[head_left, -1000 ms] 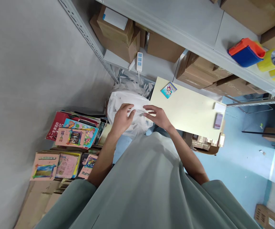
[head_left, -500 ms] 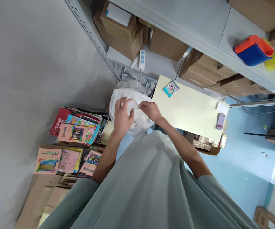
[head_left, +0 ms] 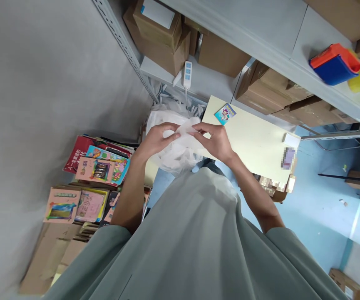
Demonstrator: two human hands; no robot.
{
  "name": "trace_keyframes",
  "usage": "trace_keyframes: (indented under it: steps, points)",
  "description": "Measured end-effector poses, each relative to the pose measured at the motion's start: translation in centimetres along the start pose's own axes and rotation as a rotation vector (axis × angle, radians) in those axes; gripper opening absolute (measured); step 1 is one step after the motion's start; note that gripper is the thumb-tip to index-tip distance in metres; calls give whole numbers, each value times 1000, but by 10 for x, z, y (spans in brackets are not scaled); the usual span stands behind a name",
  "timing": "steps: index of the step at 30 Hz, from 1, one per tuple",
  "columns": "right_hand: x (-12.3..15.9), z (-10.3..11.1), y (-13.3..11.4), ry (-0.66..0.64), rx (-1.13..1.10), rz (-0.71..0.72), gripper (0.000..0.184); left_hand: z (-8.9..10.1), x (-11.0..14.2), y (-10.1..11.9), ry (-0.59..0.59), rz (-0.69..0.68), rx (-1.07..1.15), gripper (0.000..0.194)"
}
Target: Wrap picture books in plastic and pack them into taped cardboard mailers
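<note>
A piece of thin, cloudy white plastic film (head_left: 186, 128) is stretched between my two hands in front of my body. My left hand (head_left: 161, 139) pinches its left side between thumb and fingers. On the opposite side, the fingertips of my right hand (head_left: 215, 139) are closed on the film. Below and behind it sits a large, crumpled white plastic bag (head_left: 176, 158), partly covered by my hands. I cannot make out whether the film is a separate piece or part of that bag.
A cream table (head_left: 245, 141) on the right bears a small blue booklet (head_left: 225, 113). Stacked books (head_left: 105, 166) stand on the left. Cardboard boxes (head_left: 223, 54) and a power strip (head_left: 187, 75) are on the shelf ahead. A tape dispenser (head_left: 335, 64) lies higher up.
My left hand was spread open above the bag and has now closed on the film. My right hand has moved slightly right, and the film now spans both hands.
</note>
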State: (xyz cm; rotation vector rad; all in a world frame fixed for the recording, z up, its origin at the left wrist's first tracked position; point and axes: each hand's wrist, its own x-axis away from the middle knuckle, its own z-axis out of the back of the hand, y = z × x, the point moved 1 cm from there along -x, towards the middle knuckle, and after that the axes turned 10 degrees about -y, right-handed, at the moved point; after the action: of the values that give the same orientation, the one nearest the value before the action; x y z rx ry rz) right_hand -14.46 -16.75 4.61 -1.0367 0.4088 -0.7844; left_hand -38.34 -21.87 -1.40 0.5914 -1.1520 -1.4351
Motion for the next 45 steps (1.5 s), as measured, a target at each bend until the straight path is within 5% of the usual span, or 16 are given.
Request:
trace_keyframes:
  steps: [6, 12, 15, 19, 21, 24, 27, 36, 45]
  points:
    - [-3, 25, -31, 187, -60, 34, 45, 5, 7, 26, 198, -121, 202, 51]
    - [0, 46, -63, 224, -64, 128, 26, 22, 17, 79, 343, -283, 210, 45]
    - [6, 60, -71, 316, -14, 136, 28, 30, 13, 91, 264, -303, 187, 55]
    - [24, 95, -69, 539, 122, 139, 32, 32, -2, 80, 46, -222, 66, 102]
    - [38, 117, -59, 618, 184, 110, 33, 25, -11, 70, -48, -155, 11, 88]
    - [64, 147, -31, 673, 228, 37, 33, 9, -29, 59, -129, -79, -16, 49]
    - [93, 173, 9, 715, 225, -19, 36, -7, -48, 54, -130, -32, -44, 37]
    - [193, 213, 171, 708, 18, -376, 46, -52, -106, 63, -189, -5, -160, 41]
    - [308, 244, 307, 631, -53, -703, 72, -161, -210, 65, -315, 144, -261, 42]
